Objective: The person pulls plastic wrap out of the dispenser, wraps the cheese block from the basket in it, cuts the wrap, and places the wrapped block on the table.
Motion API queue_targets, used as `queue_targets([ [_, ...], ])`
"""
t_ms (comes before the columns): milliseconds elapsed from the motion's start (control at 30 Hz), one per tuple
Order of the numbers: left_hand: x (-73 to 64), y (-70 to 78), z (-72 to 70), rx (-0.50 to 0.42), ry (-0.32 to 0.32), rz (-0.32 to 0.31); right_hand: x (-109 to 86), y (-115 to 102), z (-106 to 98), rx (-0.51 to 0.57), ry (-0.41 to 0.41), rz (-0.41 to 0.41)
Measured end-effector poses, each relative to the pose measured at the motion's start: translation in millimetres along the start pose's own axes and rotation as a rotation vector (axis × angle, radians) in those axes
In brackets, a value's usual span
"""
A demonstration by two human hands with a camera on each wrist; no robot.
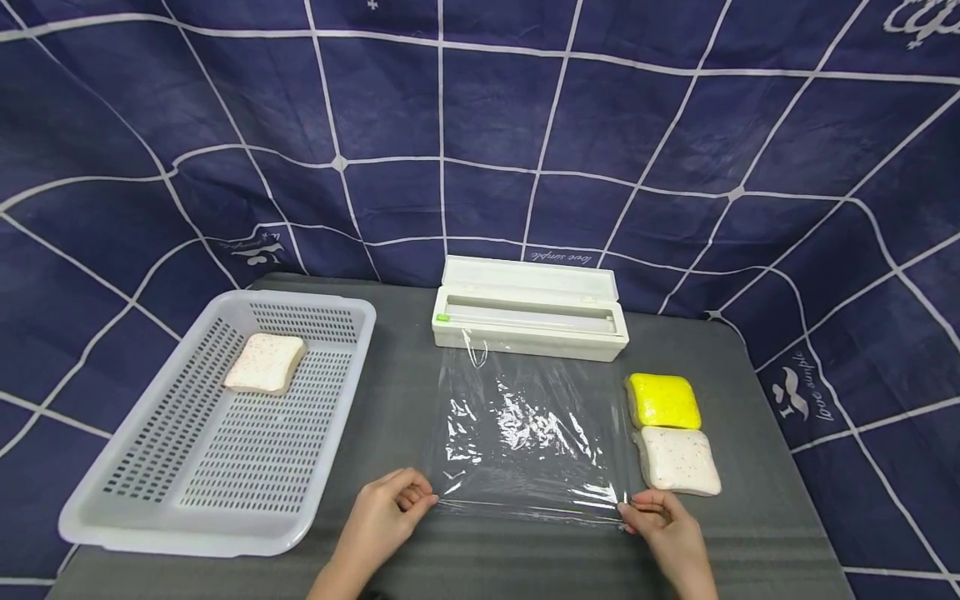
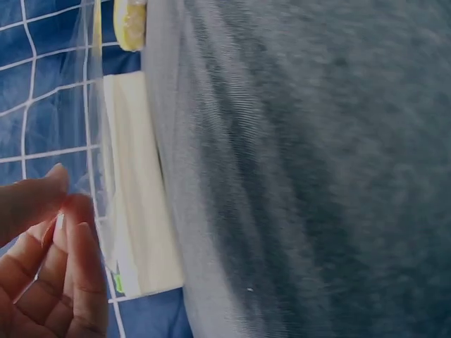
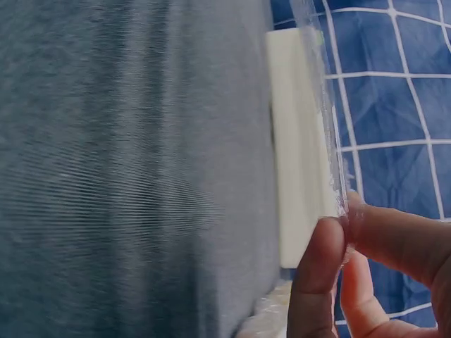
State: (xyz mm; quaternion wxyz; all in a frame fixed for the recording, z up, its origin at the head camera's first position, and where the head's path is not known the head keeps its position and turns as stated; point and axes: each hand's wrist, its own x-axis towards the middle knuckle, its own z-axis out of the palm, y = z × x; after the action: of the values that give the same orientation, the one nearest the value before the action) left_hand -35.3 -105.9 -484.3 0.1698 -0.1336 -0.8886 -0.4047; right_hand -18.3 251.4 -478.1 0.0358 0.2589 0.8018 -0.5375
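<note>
A sheet of clear plastic wrap (image 1: 525, 433) stretches from a white wrap dispenser box (image 1: 531, 337) toward the front of the table. My left hand (image 1: 390, 508) pinches its near left corner between thumb and forefinger. At the near right corner my right hand (image 1: 663, 529) pinches the same edge. Both wrist views show the thumb and finger meeting on the film, with the dispenser (image 2: 141, 190) beyond. The dispenser's lid (image 1: 531, 279) stands raised behind a white roll. Right of the film lie a yellow slice-shaped block (image 1: 663, 401) and a white speckled one (image 1: 678, 460).
A white perforated basket (image 1: 348, 383) takes up the left side of the table, with one pale speckled slice-shaped block (image 1: 266, 363) in it. Behind and beside the grey tabletop (image 1: 397, 375) hangs a dark blue cloth with white grid lines (image 1: 487, 108).
</note>
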Motion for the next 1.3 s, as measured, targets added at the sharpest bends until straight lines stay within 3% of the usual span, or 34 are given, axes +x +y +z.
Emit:
queue_targets([
  [233, -4.0, -6.4, 1.4, 0.06, -0.122, -0.081, 2.7, 8, 6, -0.129, -0.03, -0.044],
  [433, -4.2, -8.1, 3.9, 0.068, -0.216, -0.119, 6.9, 10, 12, -0.227, 0.011, -0.04],
  [700, -1.4, -7.0, 7.4, 0.09, -0.222, -0.138, 12.0, 8, 23, -0.227, 0.096, -0.057],
  [1000, 5.5, -8.1, 8.9, 0.098, -0.22, -0.153, 16.4, 5, 26, -0.218, 0.117, -0.058],
  [1300, 15.2, -6.4, 8.6, 0.108, -0.216, -0.153, 15.8, 1, 25, -0.214, 0.136, -0.116],
])
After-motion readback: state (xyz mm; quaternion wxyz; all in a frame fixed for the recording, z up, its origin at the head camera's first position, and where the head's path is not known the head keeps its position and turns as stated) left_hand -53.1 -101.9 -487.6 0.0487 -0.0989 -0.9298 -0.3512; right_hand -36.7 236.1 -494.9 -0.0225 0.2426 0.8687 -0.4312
